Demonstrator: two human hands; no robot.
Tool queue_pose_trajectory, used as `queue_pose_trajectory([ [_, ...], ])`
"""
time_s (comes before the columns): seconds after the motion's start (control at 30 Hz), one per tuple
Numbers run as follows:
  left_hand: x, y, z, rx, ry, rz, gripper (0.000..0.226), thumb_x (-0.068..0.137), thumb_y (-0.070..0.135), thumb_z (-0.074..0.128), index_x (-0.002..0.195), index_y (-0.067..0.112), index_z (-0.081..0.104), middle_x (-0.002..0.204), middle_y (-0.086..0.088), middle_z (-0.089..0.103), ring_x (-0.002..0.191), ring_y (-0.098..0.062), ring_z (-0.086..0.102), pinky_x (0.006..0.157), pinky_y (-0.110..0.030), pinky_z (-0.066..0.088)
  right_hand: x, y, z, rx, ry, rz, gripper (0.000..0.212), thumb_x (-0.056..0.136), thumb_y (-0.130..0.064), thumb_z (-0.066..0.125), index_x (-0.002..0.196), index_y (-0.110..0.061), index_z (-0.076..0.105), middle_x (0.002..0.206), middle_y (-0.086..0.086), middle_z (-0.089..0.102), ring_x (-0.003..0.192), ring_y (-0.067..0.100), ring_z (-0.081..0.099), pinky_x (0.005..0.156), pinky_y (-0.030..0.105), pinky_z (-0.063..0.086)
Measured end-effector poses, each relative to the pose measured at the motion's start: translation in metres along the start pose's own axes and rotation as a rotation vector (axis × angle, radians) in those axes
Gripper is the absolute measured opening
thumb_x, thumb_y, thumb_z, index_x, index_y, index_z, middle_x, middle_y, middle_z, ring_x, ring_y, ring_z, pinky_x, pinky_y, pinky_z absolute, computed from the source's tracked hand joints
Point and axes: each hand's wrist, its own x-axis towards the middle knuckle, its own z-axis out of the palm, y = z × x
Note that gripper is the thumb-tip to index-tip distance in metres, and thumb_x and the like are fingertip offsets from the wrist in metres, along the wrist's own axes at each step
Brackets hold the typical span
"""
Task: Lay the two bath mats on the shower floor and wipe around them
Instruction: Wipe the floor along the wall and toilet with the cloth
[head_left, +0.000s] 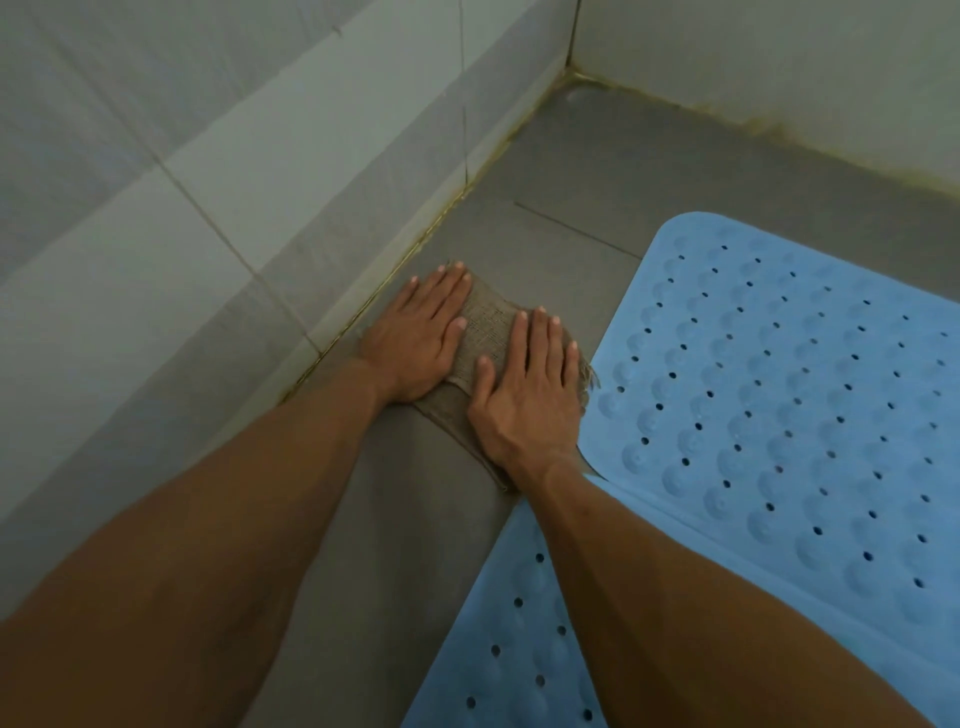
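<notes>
Wiping underway: pressing flat left hand (415, 348) and right hand (524, 400), fingers spread, on brown woven cloth (488, 325) beside laid blue perforated rubber mats (779, 415) (grey floor (561, 171) ahead seemingly remaining).

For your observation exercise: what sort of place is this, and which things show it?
Probably a tiled shower corner: pale tiled walls, a grey tiled floor with stained grout, and a blue perforated rubber bath mat.
</notes>
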Motion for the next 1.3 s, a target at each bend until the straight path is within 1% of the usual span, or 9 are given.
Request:
queue_pose_trajectory([
  [0.27, -0.002, 0.002, -0.003, -0.017, 0.015, -0.003, 0.058, 0.103, 0.036, 0.01, 0.156, 0.013, 0.001, 0.164, -0.001, -0.002, 0.15, -0.012, -0.005, 0.123, -0.04, 0.006, -0.001, -0.004, -0.001, -0.005, -0.008, 0.034, 0.069, 0.101, -0.046, 0.024, 0.158, -0.01, 0.01, 0.167, 0.008, 0.004, 0.154, 0.021, -0.004, 0.124, 0.044, 0.0],
  [0.43, -0.002, 0.003, -0.004, -0.007, 0.032, -0.027, 0.058, 0.103, 0.035, 0.013, 0.156, 0.013, 0.004, 0.164, -0.001, 0.0, 0.151, -0.012, -0.004, 0.123, -0.039, 0.006, 0.004, -0.005, -0.002, 0.039, 0.003, 0.029, 0.07, 0.101, -0.043, 0.032, 0.157, -0.007, 0.013, 0.166, 0.011, 0.007, 0.154, 0.023, 0.001, 0.124, 0.045, 0.005],
  [0.57, 0.01, 0.001, -0.006, -0.005, 0.007, -0.023, 0.058, 0.103, 0.035, 0.012, 0.156, 0.013, 0.003, 0.164, -0.001, -0.002, 0.151, -0.013, -0.005, 0.123, -0.038, 0.003, 0.027, -0.002, 0.0, 0.086, 0.004, 0.04, 0.071, 0.1, -0.043, 0.033, 0.157, -0.005, 0.012, 0.166, 0.012, 0.006, 0.154, 0.024, 0.001, 0.124, 0.045, 0.002],
  [0.7, 0.077, -0.009, -0.011, -0.007, 0.01, -0.074, 0.06, 0.101, 0.039, 0.007, 0.156, 0.015, 0.003, 0.164, 0.0, -0.001, 0.15, -0.011, -0.006, 0.123, -0.038, 0.002, 0.096, 0.011, -0.002, 0.121, 0.02, 0.032, 0.071, 0.1, -0.043, 0.027, 0.158, -0.008, 0.006, 0.166, 0.01, 0.0, 0.154, 0.022, -0.004, 0.123, 0.042, -0.004],
  [0.83, 0.163, -0.014, -0.018, -0.009, 0.04, -0.055, 0.063, 0.099, 0.043, 0.008, 0.156, 0.015, 0.008, 0.164, -0.002, 0.005, 0.151, -0.014, 0.003, 0.123, -0.035, 0.004, 0.178, 0.039, -0.011, 0.107, 0.057, 0.016, 0.07, 0.1, -0.044, 0.025, 0.157, -0.007, 0.009, 0.166, 0.011, 0.004, 0.154, 0.023, -0.002, 0.123, 0.042, -0.005],
  [1.0, 0.227, -0.011, -0.017, 0.016, 0.062, -0.048, 0.067, 0.097, 0.045, 0.005, 0.156, 0.013, 0.007, 0.164, -0.004, 0.003, 0.15, -0.014, 0.0, 0.121, -0.028, -0.003, 0.249, 0.068, -0.024, 0.051, 0.017, -0.027, 0.07, 0.1, -0.045, 0.021, 0.158, -0.009, 0.007, 0.167, 0.009, 0.001, 0.153, 0.022, -0.006, 0.123, 0.042, -0.007],
  [1.1, 0.258, -0.004, -0.02, 0.015, 0.056, -0.098, 0.061, 0.102, 0.04, 0.011, 0.156, 0.012, 0.005, 0.164, -0.006, 0.0, 0.15, -0.015, -0.002, 0.12, -0.027, -0.006, 0.28, 0.091, -0.034, 0.015, -0.035, -0.107, 0.069, 0.101, -0.047, 0.018, 0.158, -0.011, 0.004, 0.167, 0.007, -0.001, 0.153, 0.02, -0.008, 0.123, 0.042, -0.008],
  [1.2, 0.292, 0.014, -0.021, -0.026, 0.037, -0.169, 0.057, 0.105, 0.034, 0.015, 0.155, 0.01, 0.002, 0.164, -0.007, -0.003, 0.15, -0.016, -0.005, 0.121, -0.03, -0.006, 0.309, 0.121, -0.048, -0.003, -0.064, -0.196, 0.068, 0.102, -0.048, 0.019, 0.159, -0.014, 0.007, 0.167, 0.005, 0.001, 0.153, 0.018, -0.004, 0.124, 0.039, -0.008],
  [1.3, 0.322, 0.038, -0.019, -0.048, 0.036, -0.199, 0.057, 0.105, 0.032, 0.014, 0.155, 0.006, 0.002, 0.163, -0.01, -0.004, 0.151, -0.02, -0.007, 0.123, -0.036, -0.003, 0.331, 0.152, -0.062, -0.032, -0.108, -0.242, 0.067, 0.102, -0.049, 0.018, 0.159, -0.017, 0.005, 0.167, 0.002, 0.0, 0.153, 0.016, -0.006, 0.124, 0.039, -0.007],
])
